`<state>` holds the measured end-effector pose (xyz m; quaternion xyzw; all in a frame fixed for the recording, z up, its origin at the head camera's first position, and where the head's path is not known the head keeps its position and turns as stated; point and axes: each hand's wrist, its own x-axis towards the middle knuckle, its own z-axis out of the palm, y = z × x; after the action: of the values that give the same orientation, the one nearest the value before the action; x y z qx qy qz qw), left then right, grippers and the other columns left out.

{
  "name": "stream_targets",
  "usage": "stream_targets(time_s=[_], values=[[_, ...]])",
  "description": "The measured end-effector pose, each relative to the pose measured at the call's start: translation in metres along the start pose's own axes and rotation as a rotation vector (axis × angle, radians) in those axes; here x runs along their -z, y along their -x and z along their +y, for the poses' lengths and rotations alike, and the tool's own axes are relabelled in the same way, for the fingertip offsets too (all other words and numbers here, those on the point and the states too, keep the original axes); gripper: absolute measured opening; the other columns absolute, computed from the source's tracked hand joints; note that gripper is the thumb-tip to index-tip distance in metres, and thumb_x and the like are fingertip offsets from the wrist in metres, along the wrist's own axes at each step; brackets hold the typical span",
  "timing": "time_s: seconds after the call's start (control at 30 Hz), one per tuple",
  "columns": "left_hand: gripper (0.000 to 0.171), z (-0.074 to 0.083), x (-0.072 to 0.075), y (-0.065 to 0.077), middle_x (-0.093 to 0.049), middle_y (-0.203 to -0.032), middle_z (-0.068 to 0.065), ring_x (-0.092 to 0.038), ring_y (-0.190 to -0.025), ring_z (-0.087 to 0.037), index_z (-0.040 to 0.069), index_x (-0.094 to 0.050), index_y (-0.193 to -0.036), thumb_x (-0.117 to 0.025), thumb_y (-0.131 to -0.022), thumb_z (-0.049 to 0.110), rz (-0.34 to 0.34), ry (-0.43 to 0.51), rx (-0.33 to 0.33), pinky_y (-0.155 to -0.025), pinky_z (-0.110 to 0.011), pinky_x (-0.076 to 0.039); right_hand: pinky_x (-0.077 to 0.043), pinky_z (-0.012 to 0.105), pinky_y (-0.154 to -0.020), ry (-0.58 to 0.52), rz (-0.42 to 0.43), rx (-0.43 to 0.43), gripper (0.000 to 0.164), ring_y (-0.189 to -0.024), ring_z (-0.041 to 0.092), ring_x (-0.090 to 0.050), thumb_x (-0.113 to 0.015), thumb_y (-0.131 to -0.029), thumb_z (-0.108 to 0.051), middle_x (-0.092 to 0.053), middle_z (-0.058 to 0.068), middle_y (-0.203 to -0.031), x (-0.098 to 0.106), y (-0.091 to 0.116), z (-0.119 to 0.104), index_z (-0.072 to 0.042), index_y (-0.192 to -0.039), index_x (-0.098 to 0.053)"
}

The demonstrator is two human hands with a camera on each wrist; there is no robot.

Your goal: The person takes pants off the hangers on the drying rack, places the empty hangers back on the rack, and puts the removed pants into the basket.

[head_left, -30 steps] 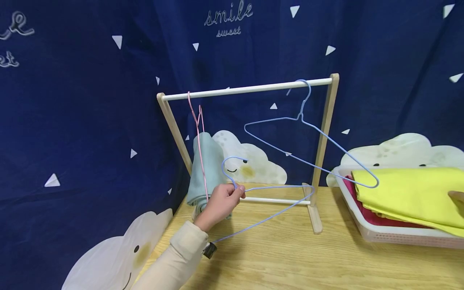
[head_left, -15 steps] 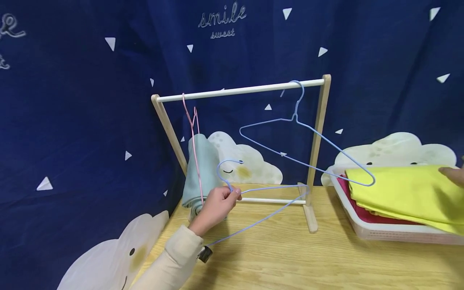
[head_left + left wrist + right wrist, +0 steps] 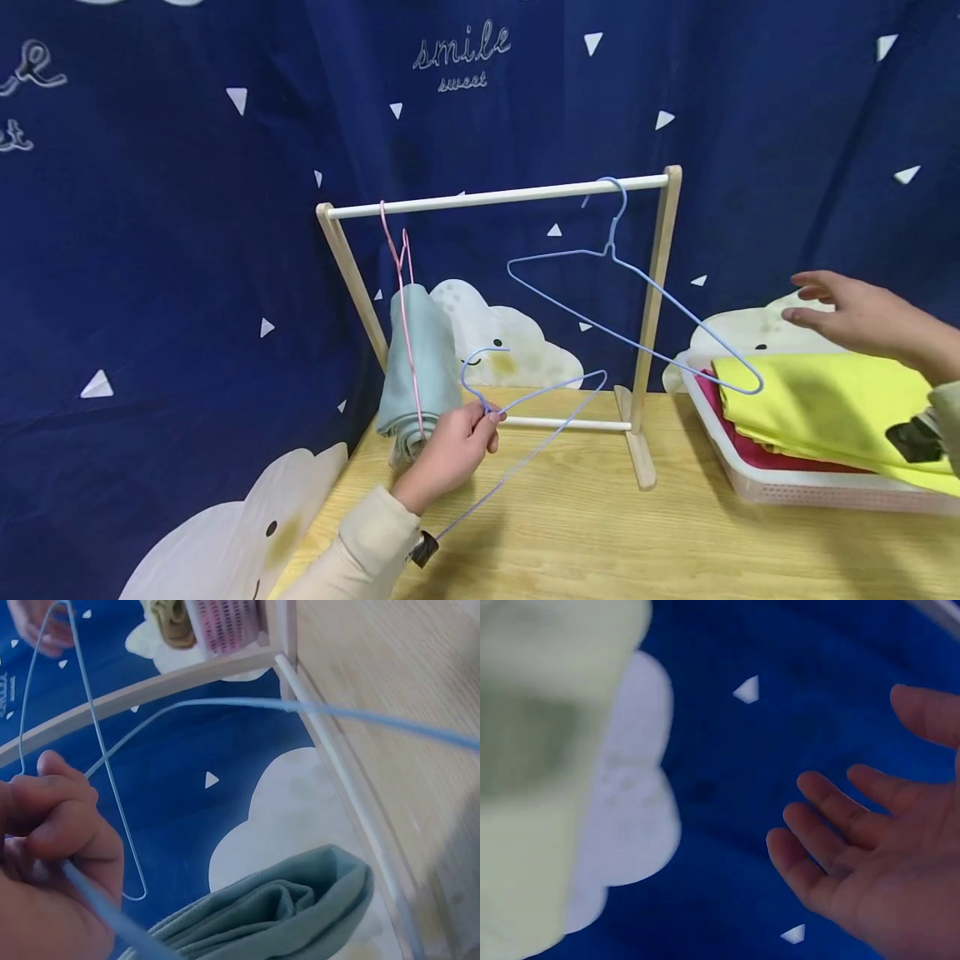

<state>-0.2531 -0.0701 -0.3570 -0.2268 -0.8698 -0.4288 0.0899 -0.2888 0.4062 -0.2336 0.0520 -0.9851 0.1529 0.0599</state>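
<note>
My left hand (image 3: 453, 446) grips a blue wire hanger (image 3: 551, 429) just below its hook, in front of the rack's lower bar. In the left wrist view the fingers (image 3: 64, 825) curl round the hanger's wire. My right hand (image 3: 862, 312) is raised over the basket at the right, its fingers apart and holding nothing; the right wrist view also shows this hand (image 3: 885, 855) bare. A second blue hanger (image 3: 675, 304) hangs from the rack's top bar near the right post. At the left end of the bar hangs a pink hanger (image 3: 401, 275) with a folded grey-green cloth (image 3: 427, 350) on it.
The rack (image 3: 498, 197) has wooden posts and white bars and stands on a wood-grain table (image 3: 577, 533). A white basket (image 3: 810, 487) at the right holds folded yellow cloth (image 3: 817, 408) over dark red cloth. Behind hangs a blue curtain (image 3: 187, 250) with clouds.
My right hand has come in from the right edge and up, away from the yellow cloth. The hanger in my left hand has tilted, its far end swinging up and left.
</note>
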Motion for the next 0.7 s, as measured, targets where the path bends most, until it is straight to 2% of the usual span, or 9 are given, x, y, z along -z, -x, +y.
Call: stream_targets(time_s=[0.13,0.23,0.37,0.57,0.7], values=[[0.024,-0.002,-0.004,0.001,-0.066,-0.071,-0.003,-0.040,-0.056,-0.002,0.004,-0.066,-0.096,-0.044,-0.104,0.012,-0.018,-0.048,-0.017,-0.057,-0.019,-0.038,-0.031,0.074,-0.100,0.017,0.004,0.042,0.072,-0.126,0.061,-0.035,-0.046,-0.103,-0.037,-0.035,0.045,-0.138,0.011,-0.003,-0.026,0.015,-0.145,-0.022],[0.021,-0.004,-0.006,0.004,-0.068,-0.072,-0.004,-0.036,-0.050,-0.002,0.004,-0.064,-0.106,-0.044,-0.103,0.010,-0.038,-0.041,-0.020,-0.051,-0.019,-0.035,-0.032,0.073,-0.101,0.009,-0.007,0.062,0.071,-0.127,0.059,-0.037,-0.047,-0.103,-0.037,-0.036,0.043,-0.140,0.020,-0.006,-0.045,0.013,-0.147,-0.021],[0.022,-0.005,-0.010,0.008,-0.067,-0.072,-0.002,-0.036,-0.047,-0.002,0.004,-0.062,-0.117,-0.045,-0.103,0.009,-0.060,-0.022,-0.014,-0.047,-0.018,-0.034,-0.038,0.071,-0.099,-0.026,-0.023,0.099,0.067,-0.126,0.057,-0.041,-0.048,-0.103,-0.033,-0.038,0.042,-0.140,0.027,-0.011,-0.066,0.011,-0.148,-0.022],[0.021,-0.004,-0.015,0.010,-0.068,-0.075,-0.003,-0.047,-0.058,-0.002,0.007,-0.062,-0.115,-0.046,-0.103,0.007,-0.044,-0.004,-0.025,-0.054,-0.018,-0.038,-0.038,0.071,-0.100,-0.074,-0.036,0.097,0.067,-0.126,0.058,-0.040,-0.045,-0.104,-0.031,-0.036,0.042,-0.142,0.036,-0.024,-0.090,0.009,-0.150,-0.020],[0.021,-0.004,-0.018,0.008,-0.069,-0.077,-0.004,-0.045,-0.057,-0.003,0.008,-0.063,-0.114,-0.045,-0.103,0.007,-0.051,0.016,-0.002,-0.052,-0.018,-0.037,-0.035,0.071,-0.104,-0.099,-0.047,0.085,0.068,-0.129,0.059,-0.037,-0.044,-0.105,-0.032,-0.034,0.042,-0.144,0.039,-0.032,-0.101,0.009,-0.152,-0.017]])
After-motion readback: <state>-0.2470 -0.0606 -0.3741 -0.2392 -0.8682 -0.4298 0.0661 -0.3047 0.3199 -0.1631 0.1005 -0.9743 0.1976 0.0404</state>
